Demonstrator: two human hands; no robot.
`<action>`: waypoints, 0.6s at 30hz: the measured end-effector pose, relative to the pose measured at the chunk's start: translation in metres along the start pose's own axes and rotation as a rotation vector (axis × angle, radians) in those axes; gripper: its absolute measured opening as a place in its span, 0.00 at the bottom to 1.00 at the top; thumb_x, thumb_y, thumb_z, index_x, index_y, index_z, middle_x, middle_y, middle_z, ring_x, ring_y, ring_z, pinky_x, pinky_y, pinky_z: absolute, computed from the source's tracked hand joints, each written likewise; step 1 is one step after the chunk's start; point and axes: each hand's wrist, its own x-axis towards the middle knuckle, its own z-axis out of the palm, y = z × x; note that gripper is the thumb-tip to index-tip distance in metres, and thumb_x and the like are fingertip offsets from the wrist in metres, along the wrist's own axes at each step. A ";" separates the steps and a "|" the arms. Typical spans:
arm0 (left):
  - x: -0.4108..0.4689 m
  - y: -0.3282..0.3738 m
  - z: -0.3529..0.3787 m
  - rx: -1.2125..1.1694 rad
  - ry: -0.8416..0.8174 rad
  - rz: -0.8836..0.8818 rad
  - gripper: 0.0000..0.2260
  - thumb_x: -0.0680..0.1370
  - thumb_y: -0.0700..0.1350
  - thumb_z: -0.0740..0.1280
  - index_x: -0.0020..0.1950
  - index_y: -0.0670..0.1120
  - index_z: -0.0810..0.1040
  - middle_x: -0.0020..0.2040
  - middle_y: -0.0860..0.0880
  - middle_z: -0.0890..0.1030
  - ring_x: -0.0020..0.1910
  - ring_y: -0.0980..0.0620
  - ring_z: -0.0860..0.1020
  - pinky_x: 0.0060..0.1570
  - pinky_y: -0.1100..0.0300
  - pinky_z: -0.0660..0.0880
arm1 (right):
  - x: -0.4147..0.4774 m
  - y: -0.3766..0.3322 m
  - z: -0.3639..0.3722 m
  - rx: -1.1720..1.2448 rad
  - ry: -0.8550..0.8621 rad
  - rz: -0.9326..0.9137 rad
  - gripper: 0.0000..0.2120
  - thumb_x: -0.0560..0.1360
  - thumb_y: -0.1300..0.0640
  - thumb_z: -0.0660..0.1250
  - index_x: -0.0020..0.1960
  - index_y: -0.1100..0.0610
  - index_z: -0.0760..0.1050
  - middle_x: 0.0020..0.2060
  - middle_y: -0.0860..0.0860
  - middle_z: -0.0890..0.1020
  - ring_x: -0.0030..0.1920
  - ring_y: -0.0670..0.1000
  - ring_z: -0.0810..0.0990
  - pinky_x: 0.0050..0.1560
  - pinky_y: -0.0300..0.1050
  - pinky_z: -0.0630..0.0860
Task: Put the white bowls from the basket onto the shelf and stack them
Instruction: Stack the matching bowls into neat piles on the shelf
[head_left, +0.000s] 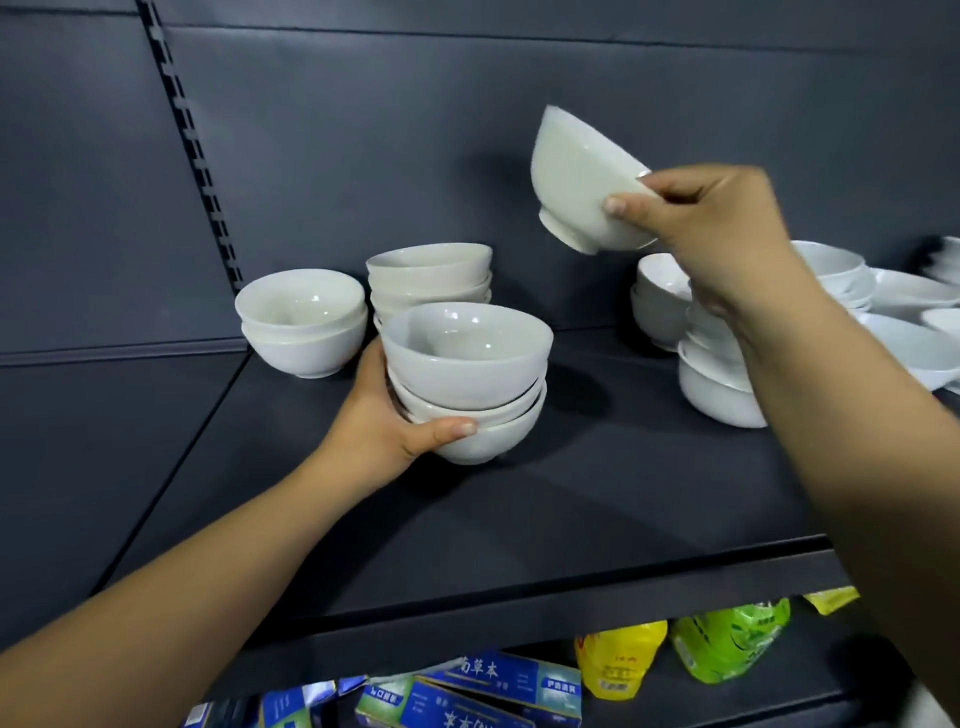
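The left forearm (182, 571) crossed the front edge of the shelf (571, 509); the left hand (384, 426) curled around a stack of bowls (467, 384) mid-shelf, apparently steadying it. The right hand (717, 223) pinched a tilted white bowl (582, 176) by its rim above, likely bound for that stack.

Glossy white ceramic bowls (467, 358) on a matt dark shelf (597, 493).

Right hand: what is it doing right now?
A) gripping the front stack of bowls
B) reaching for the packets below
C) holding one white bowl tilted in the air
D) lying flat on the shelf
C: the right hand pinches a single white bowl by its rim, tilted and above the shelf; the left hand holds the front stack.
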 end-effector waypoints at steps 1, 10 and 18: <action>0.007 -0.001 0.010 0.009 0.003 0.001 0.45 0.47 0.62 0.76 0.60 0.57 0.62 0.57 0.64 0.70 0.54 0.73 0.72 0.48 0.82 0.67 | -0.001 -0.008 -0.005 -0.009 -0.019 -0.014 0.06 0.69 0.59 0.73 0.36 0.50 0.79 0.21 0.36 0.77 0.26 0.34 0.73 0.31 0.27 0.67; 0.069 -0.002 0.115 -0.060 0.152 -0.042 0.43 0.60 0.41 0.80 0.68 0.46 0.60 0.61 0.54 0.68 0.60 0.57 0.67 0.59 0.71 0.64 | -0.008 -0.021 -0.030 -0.094 0.032 -0.036 0.00 0.69 0.59 0.72 0.40 0.55 0.82 0.36 0.54 0.79 0.40 0.47 0.74 0.43 0.41 0.70; 0.118 -0.016 0.156 -0.030 0.326 -0.117 0.46 0.59 0.43 0.80 0.71 0.45 0.58 0.67 0.49 0.68 0.65 0.52 0.67 0.68 0.59 0.63 | 0.009 -0.016 -0.054 -0.171 0.001 -0.021 0.05 0.69 0.57 0.73 0.36 0.58 0.81 0.35 0.62 0.78 0.37 0.49 0.71 0.39 0.42 0.68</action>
